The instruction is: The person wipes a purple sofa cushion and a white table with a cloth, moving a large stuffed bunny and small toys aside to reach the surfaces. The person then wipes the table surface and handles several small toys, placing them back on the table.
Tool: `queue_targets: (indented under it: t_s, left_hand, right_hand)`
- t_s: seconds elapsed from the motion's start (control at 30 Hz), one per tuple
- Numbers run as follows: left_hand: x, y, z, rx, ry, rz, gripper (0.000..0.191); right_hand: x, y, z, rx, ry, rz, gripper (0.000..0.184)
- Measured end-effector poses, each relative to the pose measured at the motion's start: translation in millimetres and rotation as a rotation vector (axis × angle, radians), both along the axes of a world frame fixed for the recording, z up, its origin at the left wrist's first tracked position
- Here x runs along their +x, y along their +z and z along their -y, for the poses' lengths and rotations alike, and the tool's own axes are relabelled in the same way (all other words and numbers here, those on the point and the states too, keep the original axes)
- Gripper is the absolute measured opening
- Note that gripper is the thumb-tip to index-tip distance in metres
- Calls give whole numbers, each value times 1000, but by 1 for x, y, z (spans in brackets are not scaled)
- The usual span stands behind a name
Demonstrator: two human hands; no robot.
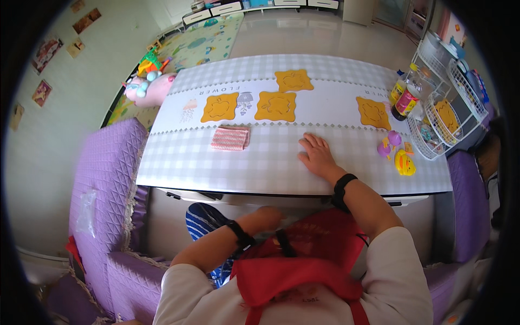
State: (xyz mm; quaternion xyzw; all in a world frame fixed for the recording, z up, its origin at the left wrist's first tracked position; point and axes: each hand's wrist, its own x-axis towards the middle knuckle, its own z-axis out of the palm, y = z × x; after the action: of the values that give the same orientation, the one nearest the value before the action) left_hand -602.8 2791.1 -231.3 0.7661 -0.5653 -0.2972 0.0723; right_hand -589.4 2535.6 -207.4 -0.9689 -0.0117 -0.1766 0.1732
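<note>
My right hand (317,154) rests palm down on the checked tablecloth (276,162), fingers slightly apart, with nothing visible in it. My left hand (269,217) is blurred, below the table's front edge and above my lap by the red apron (300,239); whether it holds anything is unclear. A folded pink-and-white striped cloth (230,138) lies left of my right hand. Farther back are several mustard-yellow wavy-edged mats with apple outlines: a left mat (220,107), a middle mat (276,106), a rear mat (294,80) touching or nearly touching it, and a right mat (373,113).
At the table's right stand bottles (405,101) and a white wire rack (436,138), with another yellow mat (447,115) in its basket. A yellow duck toy (405,163) and purple toys (389,144) lie nearby. A purple quilted sofa (101,195) borders the left.
</note>
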Motion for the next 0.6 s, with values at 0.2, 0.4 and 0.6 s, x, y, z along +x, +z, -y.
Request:
queue_targets:
  t_s: [0.2,0.4,0.6]
  left_hand:
    - [30,103,-51,-445,159,-40,27]
    - [79,115,-75,-699,600,-42,19]
    - [117,112,-72,-854,682,28,15]
  right_hand:
    - [24,30,-33,55,-117,-411,37]
    - [100,41,-146,36,310,192,24]
    - [129,5,-180,-105,128,101,20]
